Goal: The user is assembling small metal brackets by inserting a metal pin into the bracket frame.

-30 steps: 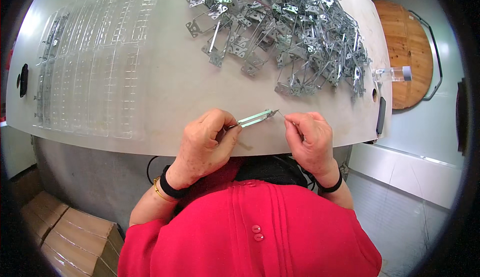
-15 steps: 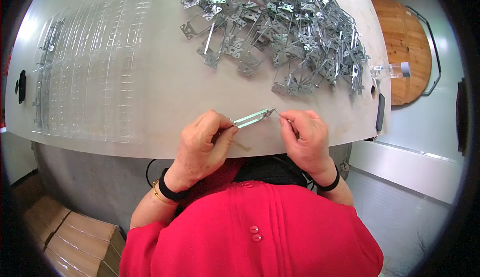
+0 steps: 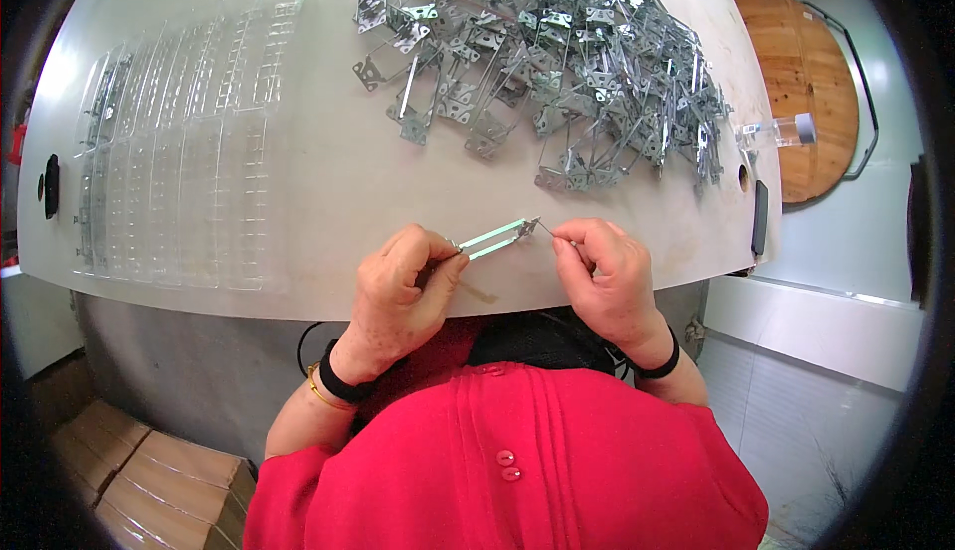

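Note:
Near the front edge of the table, my left hand pinches one end of a small metal bracket between thumb and fingers. Two parallel shiny strips run from my fingertips, up and to the right, to a small plate at the far end. My right hand is closed in a pinch on a thin metal pin, whose tip meets or nearly meets that plate. Whether the pin passes through a hole there is too small to tell. Beyond my hands lies a large heap of similar metal brackets, tangled together.
Clear plastic trays lie at the left of the table, with metal parts in the leftmost column. A transparent bottle with a grey cap lies at the right edge, beside a round wooden board. Cardboard boxes stand below left.
The view has shifted slightly. Both hands keep their grips, and the bracket and pin sit almost as before.

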Demonstrator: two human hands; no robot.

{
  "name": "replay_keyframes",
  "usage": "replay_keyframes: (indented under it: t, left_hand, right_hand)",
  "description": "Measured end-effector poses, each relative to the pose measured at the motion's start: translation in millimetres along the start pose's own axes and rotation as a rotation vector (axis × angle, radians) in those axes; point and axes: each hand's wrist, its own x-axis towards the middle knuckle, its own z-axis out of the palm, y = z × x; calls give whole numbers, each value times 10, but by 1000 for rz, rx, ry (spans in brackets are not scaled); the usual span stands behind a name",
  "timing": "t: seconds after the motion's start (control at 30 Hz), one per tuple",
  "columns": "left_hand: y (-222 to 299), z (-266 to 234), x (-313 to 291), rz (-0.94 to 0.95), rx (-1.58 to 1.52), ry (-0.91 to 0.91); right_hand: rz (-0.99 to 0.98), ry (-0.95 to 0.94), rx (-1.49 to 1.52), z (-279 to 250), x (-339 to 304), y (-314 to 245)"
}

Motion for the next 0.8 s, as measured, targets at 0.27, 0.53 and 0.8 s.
replay_keyframes:
  t: [0.27, 0.53, 0.8]
  left_hand:
    - [6, 25, -28, -76, -12, 11]
    - [16, 37, -34, -90, 29, 2]
    - [37, 29, -25, -92, 23, -10]
  right_hand:
    - [-25, -2, 50, 7, -24, 22]
    - [-110, 23, -12, 46, 19, 49]
    - [-90, 27, -3, 110, 1, 87]
